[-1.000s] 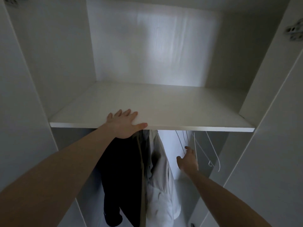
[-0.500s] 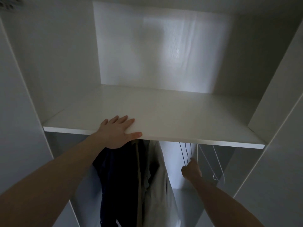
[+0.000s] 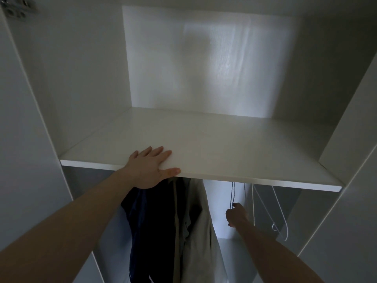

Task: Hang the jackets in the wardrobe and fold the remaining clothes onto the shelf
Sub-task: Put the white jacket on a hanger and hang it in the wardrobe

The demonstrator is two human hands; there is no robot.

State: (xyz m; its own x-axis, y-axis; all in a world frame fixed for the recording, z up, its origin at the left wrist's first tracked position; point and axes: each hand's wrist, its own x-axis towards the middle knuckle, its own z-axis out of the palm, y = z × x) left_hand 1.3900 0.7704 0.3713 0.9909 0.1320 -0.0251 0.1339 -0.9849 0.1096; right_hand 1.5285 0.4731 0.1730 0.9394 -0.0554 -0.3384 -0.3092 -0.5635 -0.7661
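Right hand grips hanger (left hand on shelf)

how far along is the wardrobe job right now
Done: a dark jacket and a beige jacket hang under the shelf. In hand: the right hand grips an empty hanger; the left hand rests on the shelf. Left: no folded clothes there yet.

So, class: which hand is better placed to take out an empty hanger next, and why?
The right hand: it's under the shelf, fingers already around a hanger. The left hand lies flat on the shelf edge.
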